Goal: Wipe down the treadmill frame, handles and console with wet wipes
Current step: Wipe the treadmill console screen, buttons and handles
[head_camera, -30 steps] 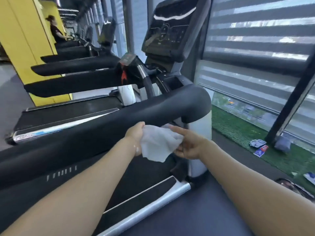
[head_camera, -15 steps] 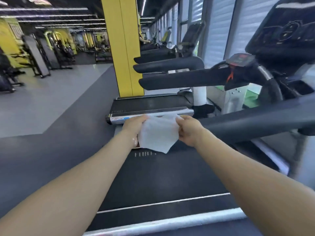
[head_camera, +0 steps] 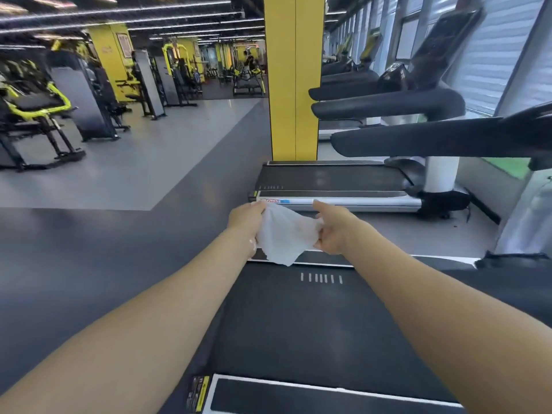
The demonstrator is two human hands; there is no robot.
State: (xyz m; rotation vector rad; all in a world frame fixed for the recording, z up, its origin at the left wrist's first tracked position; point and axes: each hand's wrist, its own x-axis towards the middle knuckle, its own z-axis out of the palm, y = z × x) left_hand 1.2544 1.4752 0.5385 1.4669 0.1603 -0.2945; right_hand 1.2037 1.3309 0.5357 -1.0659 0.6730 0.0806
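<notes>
A white wet wipe [head_camera: 285, 234] is stretched between my two hands above the rear end of the treadmill belt [head_camera: 313, 318]. My left hand [head_camera: 246, 219] grips its left edge. My right hand [head_camera: 331, 227] pinches its right edge, fingers curled into the cloth. The wipe's lower corner hangs loose. A black padded handrail [head_camera: 418, 140] of this treadmill runs across the right side, above and beyond my hands. The console is out of view.
A second treadmill deck [head_camera: 331, 186] lies just beyond my hands, with more treadmills in a row behind it. A yellow pillar [head_camera: 294, 79] stands behind that deck. Weight machines [head_camera: 38, 112] fill the far left; grey floor [head_camera: 104, 234] lies to my left.
The view has swung left, from the console and window to the treadmill's rear end and gym floor. Both hands keep hold of the wipe, now bunched more between them.
</notes>
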